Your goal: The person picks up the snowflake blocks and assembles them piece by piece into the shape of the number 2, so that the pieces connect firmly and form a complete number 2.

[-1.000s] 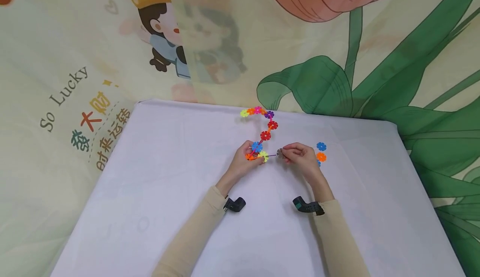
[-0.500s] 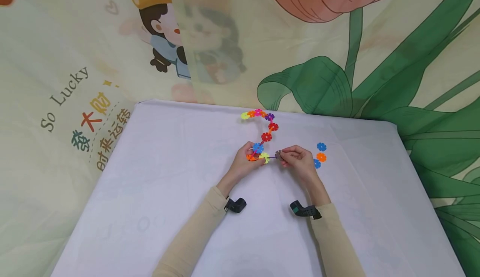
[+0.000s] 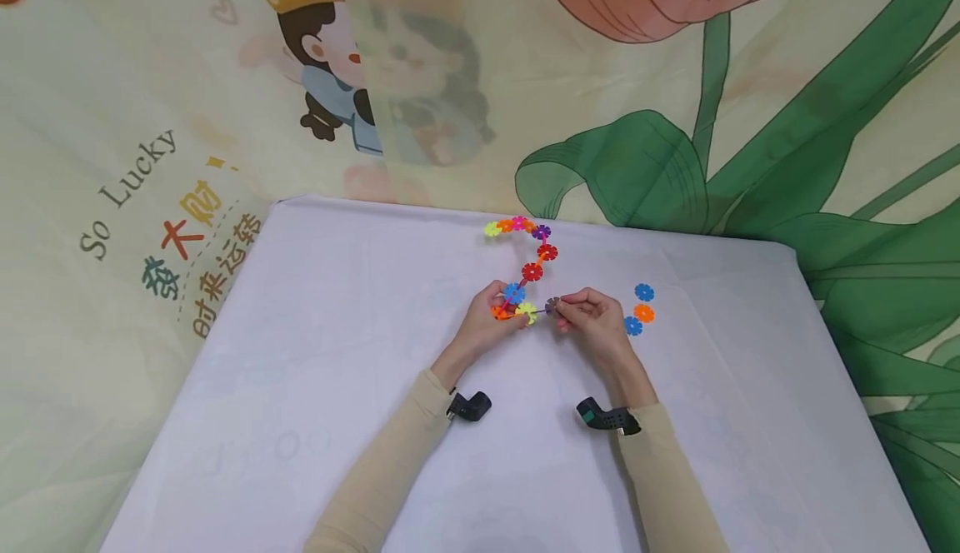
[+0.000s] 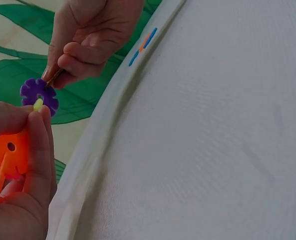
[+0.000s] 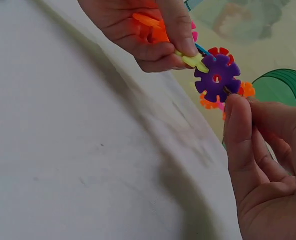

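Note:
A chain of colourful notched plastic snowflake discs (image 3: 532, 272) curves over the table's far edge area and down to my left hand (image 3: 476, 328). Its thumb and fingers pinch the yellow disc (image 5: 191, 59). Joined to that one is a purple disc (image 5: 210, 80), seen nearly edge-on in the head view. My right hand (image 3: 603, 328) pinches a grey-brown disc (image 3: 552, 306) between thumb and forefinger. In both wrist views the rim of this disc meets the purple disc; how deep it sits is hard to tell. An orange disc (image 4: 15, 145) shows inside the left palm.
Two loose blue discs, one of them the upper blue disc (image 3: 644, 292), and an orange disc (image 3: 643, 313) lie right of the right hand. White cloth covers the table (image 3: 337, 303). A printed curtain (image 3: 450, 78) hangs behind. Each wrist wears a black camera (image 3: 470, 407).
My right hand has shifted left with the grey-brown disc, closer to the left hand. The lower loose blue disc has come fully into sight. The left hand has hardly moved.

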A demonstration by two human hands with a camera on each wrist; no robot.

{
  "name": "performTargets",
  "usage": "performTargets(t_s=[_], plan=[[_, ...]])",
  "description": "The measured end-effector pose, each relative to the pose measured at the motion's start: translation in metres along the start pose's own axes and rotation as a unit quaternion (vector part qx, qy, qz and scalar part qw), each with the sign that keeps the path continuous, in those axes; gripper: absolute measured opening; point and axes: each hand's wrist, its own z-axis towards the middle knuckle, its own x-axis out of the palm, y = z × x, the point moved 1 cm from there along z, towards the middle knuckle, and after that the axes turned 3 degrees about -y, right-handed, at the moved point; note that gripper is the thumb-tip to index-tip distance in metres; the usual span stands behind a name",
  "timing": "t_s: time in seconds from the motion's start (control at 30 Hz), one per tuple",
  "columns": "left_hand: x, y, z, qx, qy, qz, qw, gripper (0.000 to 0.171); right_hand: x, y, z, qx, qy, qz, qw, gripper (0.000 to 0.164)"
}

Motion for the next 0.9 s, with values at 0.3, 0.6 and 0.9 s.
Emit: performTargets(t_s=[0.3,0.6,0.9], plan=[[-0.004,-0.003,0.001,-0.011,-0.016,-0.013,0.9997,0.034,-0.067,0.006,-0.013,-0.048,-0.075,-0.376,0.922,0.027],[-0.004,-0.004,-0.001,-0.006,-0.01,-0.021,0.9997,0.033,-0.087,0.003,-0.018,-0.063,-0.068,-0.393,0.915,0.025],[-0.003,-0.002,-0.001,-0.01,0.006,-0.026,0.9996,0.033,-0.048,0.002,-0.011,-0.182,0.022,-0.126,0.975,0.015]])
